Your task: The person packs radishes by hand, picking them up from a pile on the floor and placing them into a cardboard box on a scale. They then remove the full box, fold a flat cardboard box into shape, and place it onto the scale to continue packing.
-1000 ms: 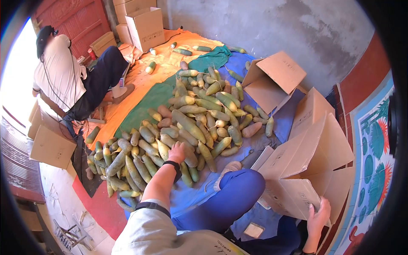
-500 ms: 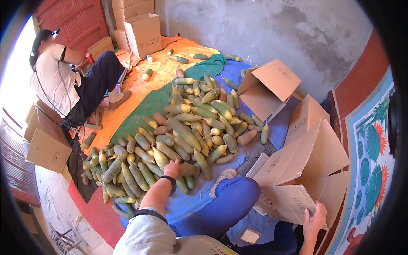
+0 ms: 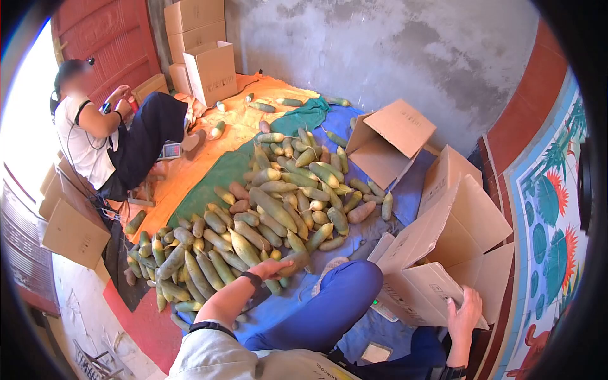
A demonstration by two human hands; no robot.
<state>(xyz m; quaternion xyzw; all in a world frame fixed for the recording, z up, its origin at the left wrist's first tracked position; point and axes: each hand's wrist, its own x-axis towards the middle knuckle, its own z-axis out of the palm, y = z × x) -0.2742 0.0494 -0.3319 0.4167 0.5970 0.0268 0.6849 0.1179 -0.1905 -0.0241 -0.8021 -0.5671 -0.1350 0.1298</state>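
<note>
1. Dozens of long vegetables loose in the pile (image 3: 272, 190), spread over the blue tarp (image 3: 408, 183) and green cloth (image 3: 215, 171) from centre to far left. Judging by that, most of the picking is left.
2. One vegetable (image 3: 292, 261) in hand, at the near edge of the pile, mid-scene. Left hand (image 3: 271, 269) wrapped round its left end, fingers closed on it.
3. Right hand (image 3: 465, 310) near right, fingers together and hooked over a flap edge of the open carton (image 3: 443, 253). Clamped on cardboard only.
4. Carton interior mostly hidden by its flaps, so no telling the fill level. Second carton (image 3: 386, 136) far right, tipped on its side, no contents visible.
5. Held vegetable: long, tapered, green fading to pale yellow-brown, dull dusty skin, lying roughly level, left to right. Looks firm and rigid, probably fine for a one-hand lift.
6. Another person (image 3: 95, 139) seated far left among more cartons, hands raised near chest, well apart from the held vegetable.
</note>
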